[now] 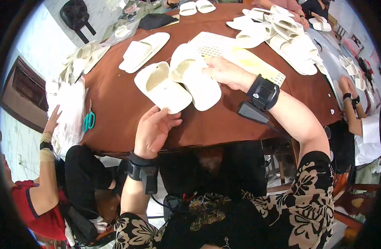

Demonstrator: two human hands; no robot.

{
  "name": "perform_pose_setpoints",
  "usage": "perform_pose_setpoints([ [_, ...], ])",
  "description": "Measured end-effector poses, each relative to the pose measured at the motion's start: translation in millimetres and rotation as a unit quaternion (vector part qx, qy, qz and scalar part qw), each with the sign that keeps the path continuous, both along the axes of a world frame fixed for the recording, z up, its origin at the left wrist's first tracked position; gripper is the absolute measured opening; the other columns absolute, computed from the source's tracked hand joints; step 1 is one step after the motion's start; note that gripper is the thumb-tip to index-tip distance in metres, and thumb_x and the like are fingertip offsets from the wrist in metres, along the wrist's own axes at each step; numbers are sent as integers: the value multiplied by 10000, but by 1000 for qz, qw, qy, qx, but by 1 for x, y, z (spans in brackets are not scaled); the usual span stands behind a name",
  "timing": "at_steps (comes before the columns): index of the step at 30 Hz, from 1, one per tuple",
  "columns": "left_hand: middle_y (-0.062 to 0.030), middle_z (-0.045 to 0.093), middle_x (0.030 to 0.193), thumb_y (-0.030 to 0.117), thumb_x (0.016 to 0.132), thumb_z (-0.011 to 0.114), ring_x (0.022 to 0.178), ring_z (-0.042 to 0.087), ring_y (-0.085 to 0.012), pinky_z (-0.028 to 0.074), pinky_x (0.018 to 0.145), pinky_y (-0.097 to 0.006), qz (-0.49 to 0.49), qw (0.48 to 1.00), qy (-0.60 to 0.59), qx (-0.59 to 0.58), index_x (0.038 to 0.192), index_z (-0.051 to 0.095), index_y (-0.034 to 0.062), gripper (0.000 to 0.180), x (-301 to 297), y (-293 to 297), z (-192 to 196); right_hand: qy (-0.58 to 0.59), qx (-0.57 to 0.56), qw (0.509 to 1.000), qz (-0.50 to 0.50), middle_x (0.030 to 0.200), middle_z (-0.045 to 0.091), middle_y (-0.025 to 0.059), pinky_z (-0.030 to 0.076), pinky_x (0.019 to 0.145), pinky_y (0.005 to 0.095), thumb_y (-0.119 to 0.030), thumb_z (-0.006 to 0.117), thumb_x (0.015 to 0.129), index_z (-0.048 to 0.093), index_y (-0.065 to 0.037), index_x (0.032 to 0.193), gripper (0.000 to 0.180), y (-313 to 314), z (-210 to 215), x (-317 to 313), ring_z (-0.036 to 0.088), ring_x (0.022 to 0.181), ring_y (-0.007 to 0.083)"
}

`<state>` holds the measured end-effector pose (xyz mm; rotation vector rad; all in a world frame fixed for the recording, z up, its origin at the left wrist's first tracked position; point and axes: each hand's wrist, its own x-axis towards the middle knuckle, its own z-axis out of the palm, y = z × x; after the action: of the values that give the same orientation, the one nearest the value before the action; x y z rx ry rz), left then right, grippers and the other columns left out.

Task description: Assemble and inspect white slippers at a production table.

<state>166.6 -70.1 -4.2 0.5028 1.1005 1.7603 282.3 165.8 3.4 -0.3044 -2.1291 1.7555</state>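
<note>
Two white slide slippers lie side by side before me, slightly fanned and touching. My left hand pinches the near end of the left slipper, thumb on top and fingers beneath its edge. Around the side of the right slipper, near its strap, my right hand is closed; some of its fingers are hidden. Right behind that hand lies a sheet of small printed labels, with a yellow part showing. Another pair of white slippers rests just beyond, to the left.
A heap of white slippers covers the brown table's far right. Teal-handled scissors lie at left beside clear plastic bags. A black cap-like item sits at the back. Co-workers' hands are at both sides.
</note>
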Motion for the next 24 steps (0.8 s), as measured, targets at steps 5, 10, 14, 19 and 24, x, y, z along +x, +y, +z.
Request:
perform_pose_setpoints([
  [5,-133,624,758,276,972,409,613,600,-200,501,533,-295,-117,968,114,-191,1031,577,-35,359,-14,-22,27,-105,120,987,-38,686,581,96,420,388,270,-167,504,864,537,48,1058,291,-1,15,19,535,475,127],
  [10,-73,619,743,240,960,453,623,580,-124,469,552,-240,-21,955,281,-88,943,600,-17,297,-24,-8,44,-175,390,897,-110,840,613,149,489,700,360,-127,513,840,545,28,1009,231,3,17,15,604,801,234],
  [14,-79,633,926,188,933,508,848,585,-129,465,754,-250,36,877,479,-23,1037,597,-30,258,-33,32,50,0,517,838,-174,853,610,148,483,731,359,-60,513,811,554,12,974,183,4,7,16,596,826,262],
  [19,-73,634,1024,164,908,532,956,578,-148,447,844,-264,65,809,584,21,1097,592,-27,276,-48,93,39,-46,299,952,-45,806,576,63,467,725,300,43,487,768,556,-17,921,178,6,10,18,550,781,169],
  [24,-135,636,1063,163,879,557,954,602,-197,458,835,-283,93,722,686,-11,1095,602,-9,280,-56,133,18,-47,314,948,-26,785,556,29,457,695,283,41,505,750,545,-30,890,162,0,5,24,525,756,138],
])
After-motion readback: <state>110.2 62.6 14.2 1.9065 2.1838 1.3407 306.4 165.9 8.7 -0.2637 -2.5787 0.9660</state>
